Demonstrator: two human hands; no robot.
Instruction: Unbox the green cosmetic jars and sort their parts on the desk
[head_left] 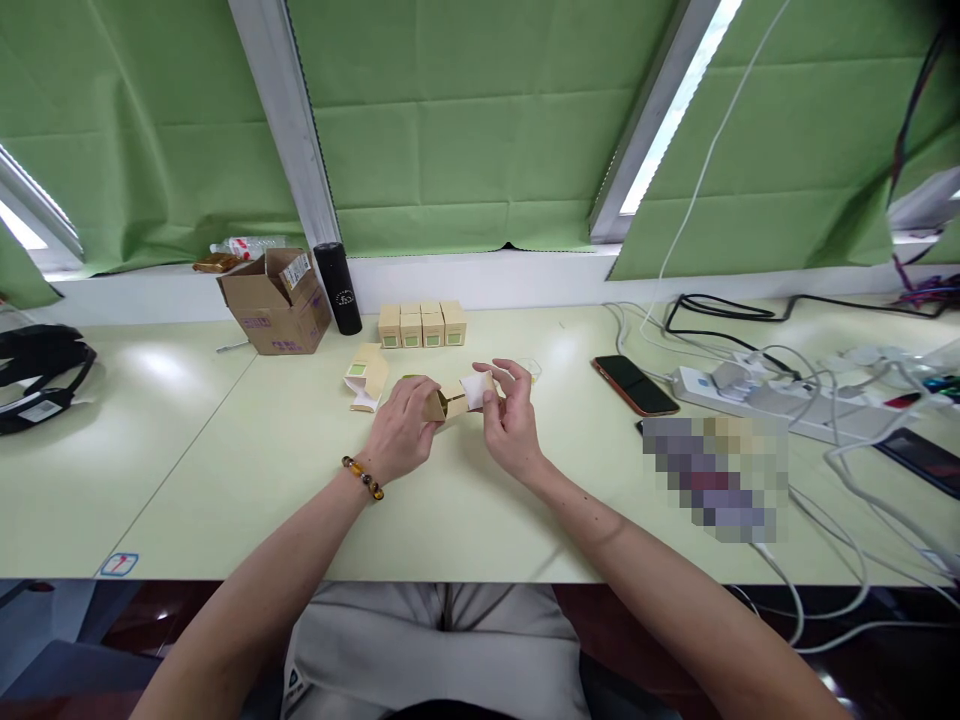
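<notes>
My left hand (pixel 401 428) is closed around a small tan cardboard box (pixel 436 405), which lies tilted on its side above the table with its open end to the right. My right hand (pixel 512 415) pinches the white-lined flap (pixel 475 389) at that end between thumb and fingers. What the box holds inside cannot be made out. Just left of my hands, another small carton (pixel 367 370) with a green label lies on the table, its white-lined flaps spread toward me. Behind them stands a row of several closed small cartons (pixel 421 326) with green labels.
A brown cardboard box (pixel 279 315) and a black bottle (pixel 339 290) stand at the back left. To the right lie a phone (pixel 635 385), a white power strip (pixel 780 403), tangled cables and a pixelated patch. A black strapped device (pixel 41 375) sits far left.
</notes>
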